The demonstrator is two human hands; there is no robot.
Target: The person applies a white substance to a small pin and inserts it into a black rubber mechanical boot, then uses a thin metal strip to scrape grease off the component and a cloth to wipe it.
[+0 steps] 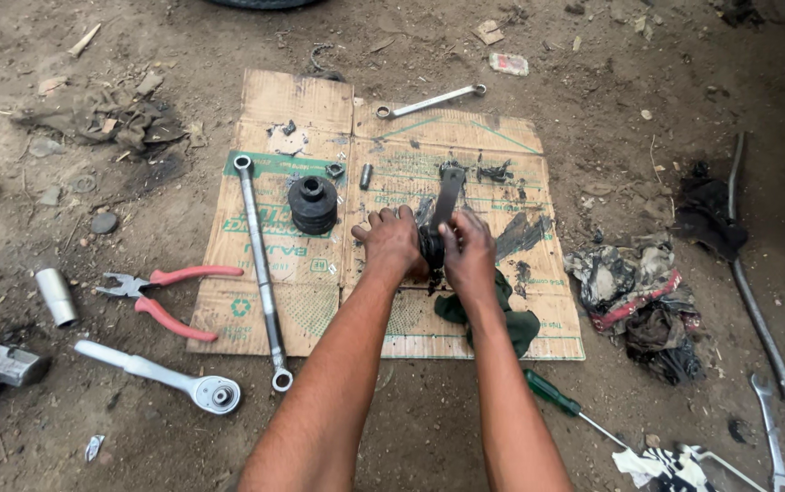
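Cardboard, flattened and stained, lies on bare dirt ground and serves as a work mat, apparently to keep parts out of the grit. At its middle, 2 bare hands meet around a black, greasy metal part, a flat arm rising from a rounder body hidden between the palms. The left hand wraps its grip around the lower body from the left, fingers pressed closed on it; the right hand clamps the same part from the right, thumb up along the arm, so both seem to steady it upright. A dark green rag sits under the right wrist, probably for wiping grease. Just left of the hands stands a black ribbed rubber boot, and further left a long ring spanner lies lengthwise. Off the mat to the left rest red-handled pliers and a ratchet handle; a green-handled screwdriver lies near the right forearm.
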